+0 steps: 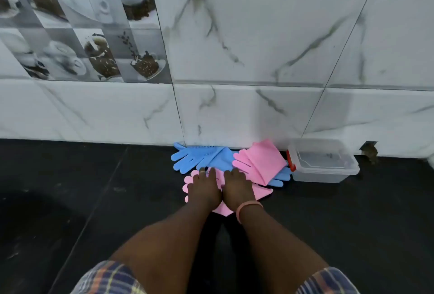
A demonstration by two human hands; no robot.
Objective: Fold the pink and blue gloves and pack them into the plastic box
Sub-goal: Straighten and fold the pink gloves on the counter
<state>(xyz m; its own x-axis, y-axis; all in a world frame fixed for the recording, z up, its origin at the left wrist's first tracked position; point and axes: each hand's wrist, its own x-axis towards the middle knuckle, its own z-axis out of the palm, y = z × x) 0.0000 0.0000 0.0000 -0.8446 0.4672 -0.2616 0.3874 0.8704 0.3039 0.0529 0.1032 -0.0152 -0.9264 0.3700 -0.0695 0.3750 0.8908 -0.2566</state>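
Both hands lie flat, palms down and side by side, on the near pink glove (263,192) on the black counter (94,188): left hand (204,190), right hand (237,188), neither gripping. Behind them lie a blue glove (197,156), a second pink glove (260,162) atop another blue glove (278,177), and the open plastic box (323,164) against the wall.
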